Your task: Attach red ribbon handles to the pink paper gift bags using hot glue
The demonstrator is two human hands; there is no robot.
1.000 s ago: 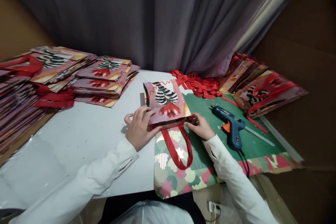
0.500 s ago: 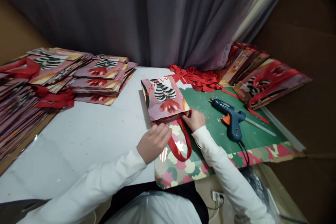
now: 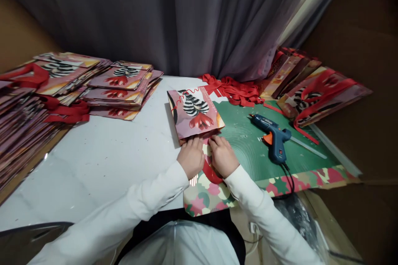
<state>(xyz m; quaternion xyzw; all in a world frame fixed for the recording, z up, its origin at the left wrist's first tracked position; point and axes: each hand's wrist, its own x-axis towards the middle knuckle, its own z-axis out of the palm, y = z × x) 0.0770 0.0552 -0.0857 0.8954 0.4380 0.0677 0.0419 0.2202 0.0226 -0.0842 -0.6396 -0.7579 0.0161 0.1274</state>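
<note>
A small paper bag (image 3: 196,114), printed with a zebra-striped figure and a red flower, lies with its mouth facing me. My left hand (image 3: 191,159) is at the left part of that mouth, its fingers closed on the near edge and their tips partly hidden. Close beside it, my right hand (image 3: 224,157) has curled fingers at the right part of the same edge. From the mouth a red ribbon handle (image 3: 213,174) loops toward me beneath both hands. A wavy red thread (image 3: 186,93) lies across the bag's far side.
A blue glue gun (image 3: 273,136) lies on the green cutting mat (image 3: 245,149) to the right. Red ribbons (image 3: 236,90) are heaped behind it. Finished-looking bags (image 3: 323,95) stand at the right back; stacks of flat bags (image 3: 121,78) fill the left of the white table (image 3: 124,161).
My left hand has moved right and forward to the bag's mouth. My right hand has shifted left from the bag's corner, so both hands are now close together over the ribbon handle.
</note>
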